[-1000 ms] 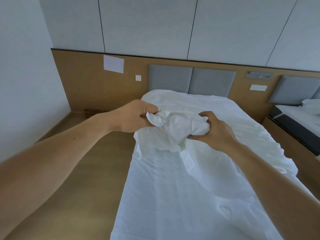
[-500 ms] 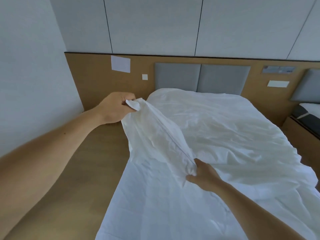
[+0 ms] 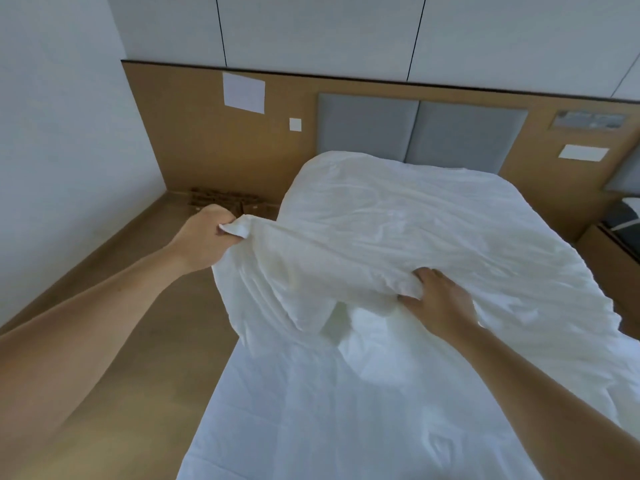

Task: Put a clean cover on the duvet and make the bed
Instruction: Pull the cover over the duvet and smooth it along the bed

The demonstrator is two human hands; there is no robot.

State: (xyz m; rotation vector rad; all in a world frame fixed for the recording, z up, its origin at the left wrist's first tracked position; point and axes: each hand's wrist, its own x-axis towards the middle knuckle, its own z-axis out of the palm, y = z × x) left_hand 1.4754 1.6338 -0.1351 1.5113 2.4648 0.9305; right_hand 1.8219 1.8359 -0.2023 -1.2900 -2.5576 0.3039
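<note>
A white duvet cover [image 3: 398, 233] lies crumpled over the far half of the bed [image 3: 311, 410], which has a white sheet. My left hand [image 3: 204, 240] grips a corner of the cover and holds it out past the bed's left edge. My right hand [image 3: 436, 299] grips the cover's near edge about mid-bed, fingers bunched into the cloth. Between the hands the cover's edge is lifted and hangs in a fold above the sheet.
Grey headboard pads [image 3: 415, 129] sit against a wooden wall panel [image 3: 207, 150]. Wooden floor [image 3: 138, 341] runs along the bed's left side, with small brown boxes [image 3: 221, 199] in the corner. A second bed [image 3: 623, 223] shows at the right edge.
My hands have moved apart, spreading the bunched cover. The left went out left and away, the right slid along the edge to mid-bed, and the cover now spreads wider over the bed.
</note>
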